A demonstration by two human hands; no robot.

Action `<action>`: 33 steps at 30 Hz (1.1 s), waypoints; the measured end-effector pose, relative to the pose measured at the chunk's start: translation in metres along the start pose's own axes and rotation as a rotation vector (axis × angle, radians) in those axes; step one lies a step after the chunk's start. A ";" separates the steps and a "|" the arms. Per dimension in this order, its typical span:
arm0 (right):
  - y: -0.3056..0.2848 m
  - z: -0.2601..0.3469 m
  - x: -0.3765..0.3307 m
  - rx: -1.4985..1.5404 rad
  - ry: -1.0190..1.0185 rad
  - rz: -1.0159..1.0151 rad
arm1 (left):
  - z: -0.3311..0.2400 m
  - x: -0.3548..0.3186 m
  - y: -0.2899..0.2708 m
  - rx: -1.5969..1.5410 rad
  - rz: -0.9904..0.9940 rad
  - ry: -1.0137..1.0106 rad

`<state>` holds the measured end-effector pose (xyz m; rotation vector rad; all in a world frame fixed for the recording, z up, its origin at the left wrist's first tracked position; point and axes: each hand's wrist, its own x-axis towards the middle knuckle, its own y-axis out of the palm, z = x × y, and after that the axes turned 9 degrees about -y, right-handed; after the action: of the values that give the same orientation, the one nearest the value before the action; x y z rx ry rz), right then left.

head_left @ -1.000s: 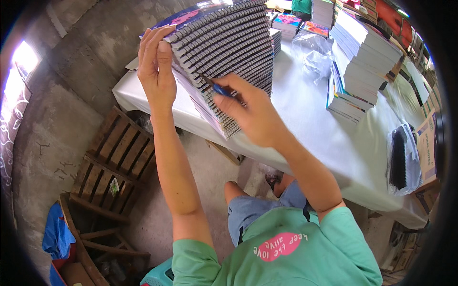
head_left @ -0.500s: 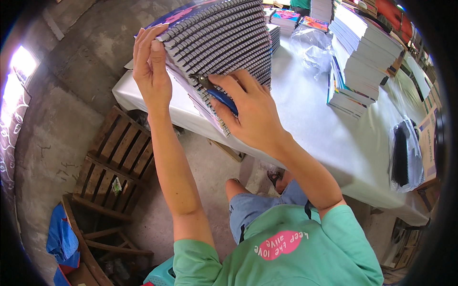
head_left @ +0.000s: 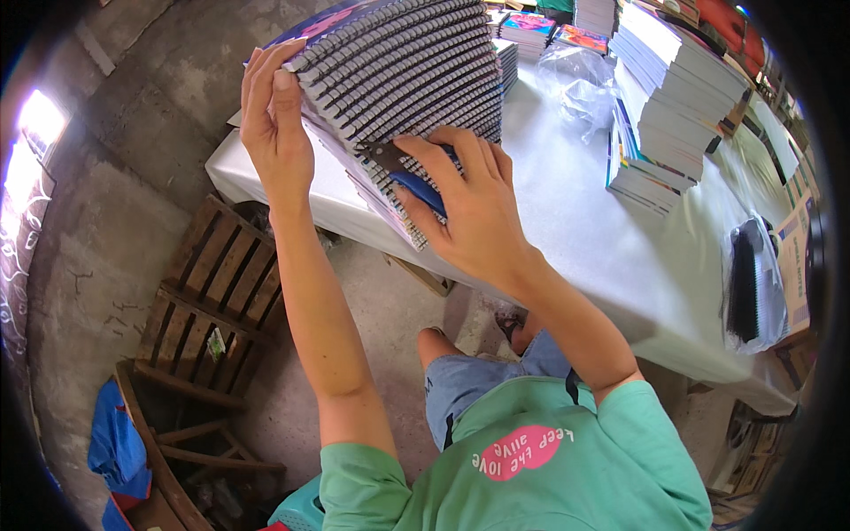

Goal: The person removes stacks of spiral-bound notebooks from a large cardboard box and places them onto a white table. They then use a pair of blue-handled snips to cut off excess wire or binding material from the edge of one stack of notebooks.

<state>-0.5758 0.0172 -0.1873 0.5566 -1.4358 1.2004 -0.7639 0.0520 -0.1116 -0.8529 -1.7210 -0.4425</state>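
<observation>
"Two hands up: right hand (head_left: 478, 199) wrapped round blue-handled pliers (head_left: 420, 189), left hand (head_left: 277, 124) at the corner, pinching or just pressing, can't tell!"

"And the spiral notebooks (head_left: 416, 75)?"

"Piled just beyond the grip, visible spines all coiled. Pliers' tips sit partway along; what's done or left, can't tell."

"Paper stacks (head_left: 682, 115) farther off, rightward."

Dark metal pliers (head_left: 383, 157), smooth plastic-looking handles (head_left: 418, 192), ridged notebook coils (head_left: 403, 69), glossy plastic bag (head_left: 575, 84)

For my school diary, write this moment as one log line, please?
left hand: against notebook stack | right hand: holds blue-handled cutters | cutters: at spiral bindings
</observation>
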 end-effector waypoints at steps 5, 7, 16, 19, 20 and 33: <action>0.004 -0.003 0.001 -0.062 -0.030 0.044 | -0.001 0.000 0.000 -0.001 0.000 0.001; 0.003 -0.005 0.001 -0.099 -0.048 0.058 | 0.002 0.000 0.001 -0.011 -0.013 0.002; 0.009 -0.015 -0.002 -0.132 -0.122 0.047 | 0.002 0.000 -0.001 -0.007 0.001 0.005; 0.004 -0.008 0.001 0.428 0.165 0.132 | 0.006 0.000 -0.003 -0.015 0.012 0.005; 0.003 -0.007 0.000 0.452 0.193 0.127 | 0.005 0.000 -0.002 -0.007 0.013 0.006; 0.004 -0.004 -0.009 0.000 0.047 0.057 | 0.004 0.000 -0.002 -0.020 0.023 -0.006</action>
<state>-0.5752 0.0198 -0.1974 0.4870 -1.4198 1.2506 -0.7681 0.0532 -0.1122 -0.8883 -1.7135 -0.4425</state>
